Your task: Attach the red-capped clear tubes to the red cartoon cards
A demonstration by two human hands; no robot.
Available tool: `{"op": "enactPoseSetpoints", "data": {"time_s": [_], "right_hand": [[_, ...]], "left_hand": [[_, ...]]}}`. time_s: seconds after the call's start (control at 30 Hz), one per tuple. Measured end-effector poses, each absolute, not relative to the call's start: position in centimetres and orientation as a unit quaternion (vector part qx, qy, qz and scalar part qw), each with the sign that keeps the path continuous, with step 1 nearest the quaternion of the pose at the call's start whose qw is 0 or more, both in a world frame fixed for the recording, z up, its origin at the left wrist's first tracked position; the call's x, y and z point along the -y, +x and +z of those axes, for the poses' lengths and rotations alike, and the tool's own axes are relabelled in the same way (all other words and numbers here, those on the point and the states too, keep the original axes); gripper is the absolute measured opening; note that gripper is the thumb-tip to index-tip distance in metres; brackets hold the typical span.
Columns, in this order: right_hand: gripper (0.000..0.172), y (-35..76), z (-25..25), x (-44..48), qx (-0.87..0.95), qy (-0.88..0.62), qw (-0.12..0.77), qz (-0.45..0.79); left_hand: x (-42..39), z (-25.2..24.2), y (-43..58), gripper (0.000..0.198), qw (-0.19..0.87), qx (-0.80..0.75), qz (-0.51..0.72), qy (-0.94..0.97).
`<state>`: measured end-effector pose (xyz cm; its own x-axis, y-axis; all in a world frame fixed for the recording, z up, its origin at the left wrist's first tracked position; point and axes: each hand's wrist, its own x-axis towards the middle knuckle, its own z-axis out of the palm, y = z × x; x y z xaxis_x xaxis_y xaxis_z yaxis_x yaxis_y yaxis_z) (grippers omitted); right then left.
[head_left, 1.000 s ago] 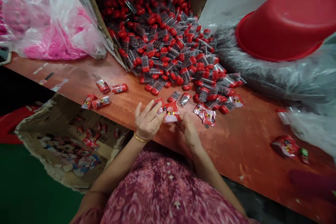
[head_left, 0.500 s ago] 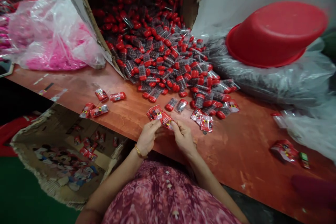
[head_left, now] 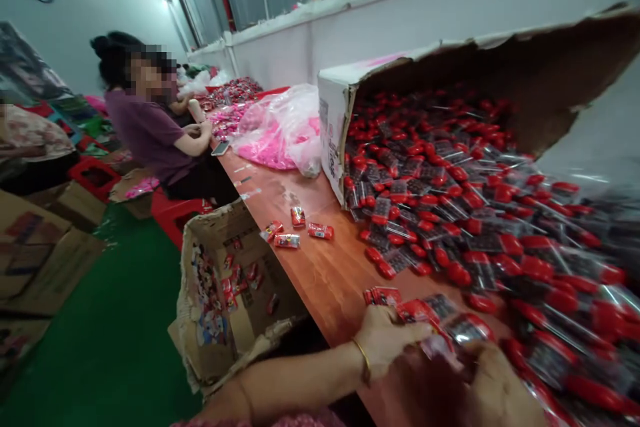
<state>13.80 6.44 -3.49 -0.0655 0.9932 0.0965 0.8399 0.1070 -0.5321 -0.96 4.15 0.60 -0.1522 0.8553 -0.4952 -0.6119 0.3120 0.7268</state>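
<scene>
My left hand (head_left: 393, 341), with a gold bangle at the wrist, is closed on red printed wrappers (head_left: 419, 311) just above the table edge. More flat wrappers (head_left: 383, 295) fan out beside its knuckles. My right hand (head_left: 503, 383) is at the lower right, fingers curled in and blurred; what they pinch is hidden. Between the hands a dark red smear covers part of the view. Two clear tubes with dark contents, one of them a red-ended tube (head_left: 470, 329), lie just beyond my fingers. A large heap of red-capped clear tubes (head_left: 450, 213) spills from a tipped carton (head_left: 334, 127).
Several wrapped tubes (head_left: 320, 231) lie on the red-brown table (head_left: 320, 273). Below its edge stands an open carton (head_left: 193, 320) with wrapped tubes inside. A pink-filled plastic bag (head_left: 280, 137), a phone (head_left: 220, 148) and a seated co-worker (head_left: 150, 127) are further along.
My view has swung left and up, bringing co-workers and the room into sight. My right hand has parted from my left toward the tubes; the left still holds wrappers.
</scene>
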Motion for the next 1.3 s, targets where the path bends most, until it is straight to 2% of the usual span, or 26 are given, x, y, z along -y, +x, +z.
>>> {"op": "enactPoseSetpoints", "data": {"time_s": [0.03, 0.2, 0.37, 0.43, 0.47, 0.5, 0.57, 0.63, 0.73, 0.9, 1.2, 1.3], "right_hand": [[0.048, 14.3, -3.4, -7.3, 0.713, -0.661, 0.181, 0.148], [0.044, 14.6, -3.2, -10.6, 0.724, -0.668, 0.114, 0.127], [0.054, 13.5, -3.0, -10.9, 0.66, -0.735, 0.076, 0.136], [0.051, 13.4, -2.6, -9.8, 0.619, -0.761, 0.111, 0.157], [0.047, 13.4, -2.4, -9.0, 0.595, -0.766, 0.158, 0.185], [0.044, 13.4, -2.1, -7.9, 0.572, -0.758, 0.22, 0.222], [0.043, 13.2, -1.3, -5.5, 0.519, -0.665, 0.409, 0.348], [0.044, 12.8, -0.4, -3.3, 0.476, -0.596, 0.476, 0.437], [0.036, 12.1, 1.0, -0.9, 0.483, -0.544, 0.474, 0.497], [0.028, 11.9, 2.2, 0.9, 0.518, -0.513, 0.461, 0.507], [0.034, 11.6, 1.5, 0.5, 0.484, -0.505, 0.408, 0.587], [0.035, 11.4, 1.1, 0.4, 0.451, -0.517, 0.436, 0.583]], "left_hand": [[-4.2, 0.7, -1.0, 0.06, 0.637, -0.503, 0.57, 0.129], [-4.3, 0.9, -1.2, 0.061, 0.644, -0.517, 0.547, 0.138], [-4.4, 0.4, -2.6, 0.057, 0.648, -0.519, 0.55, 0.089], [-4.2, 0.6, -3.6, 0.054, 0.661, -0.502, 0.553, 0.072], [-4.1, 0.8, -4.1, 0.053, 0.665, -0.495, 0.555, 0.069], [-3.9, 1.1, -4.5, 0.052, 0.663, -0.488, 0.564, 0.072], [-3.4, 1.7, -5.3, 0.049, 0.674, -0.466, 0.566, 0.088], [-3.3, 2.0, -5.7, 0.044, 0.676, -0.468, 0.559, 0.106], [-3.4, 2.1, -5.7, 0.036, 0.689, -0.485, 0.526, 0.115], [-2.7, 2.0, -4.6, 0.041, 0.682, -0.516, 0.491, 0.165], [-1.9, 2.0, -4.1, 0.043, 0.656, -0.503, 0.477, 0.298], [-1.9, 1.9, -4.0, 0.038, 0.641, -0.491, 0.489, 0.329]]}}
